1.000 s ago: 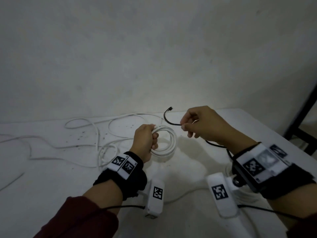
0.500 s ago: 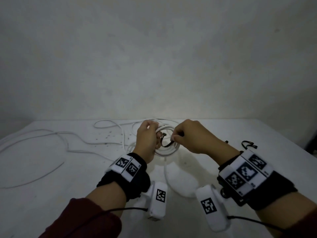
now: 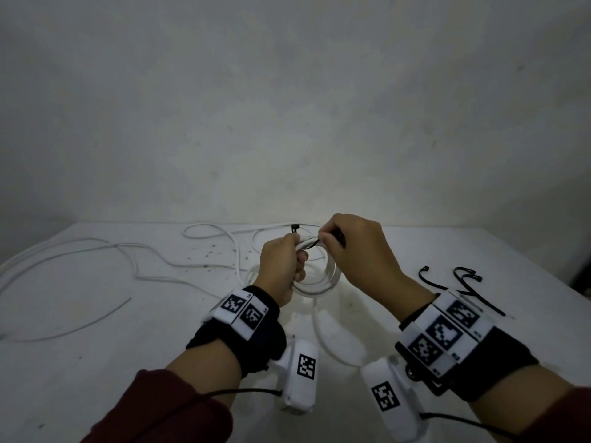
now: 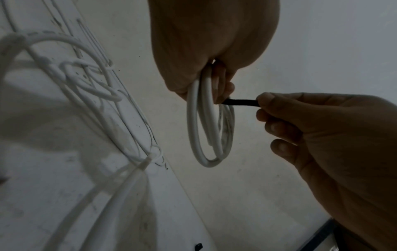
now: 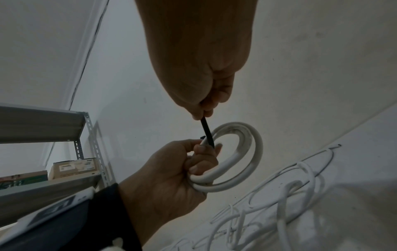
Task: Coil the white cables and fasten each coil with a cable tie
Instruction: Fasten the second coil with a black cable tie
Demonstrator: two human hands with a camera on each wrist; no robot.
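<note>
The worktop (image 3: 80,314) carries loose white cable (image 3: 96,251) sprawled from its far edge toward the far left corner, and spare black ties (image 3: 460,282) near its right edge. Above the middle of the far edge, I hold the coil (image 3: 319,279) clear of the surface; it hangs below my grip with its plane roughly upright. My left hand (image 3: 281,266) has its fingers curled round the upper left part of the coil, clamping the turns together. My right hand (image 3: 355,251) pinches the black cable tie (image 4: 240,103) between thumb and fingertips; its remaining fingers are curled in. The tie's long axis runs from my right pinch leftward into the coil's opening at the gripped section, and its head (image 3: 295,227) projects just above my left fingers. Judgement: the cable is light, smooth and springy, so the turns will fan out if the clamp loosens; hold it beside the tie point. The tie is thin, stiff but bendable, and best handled near its tip.
</note>
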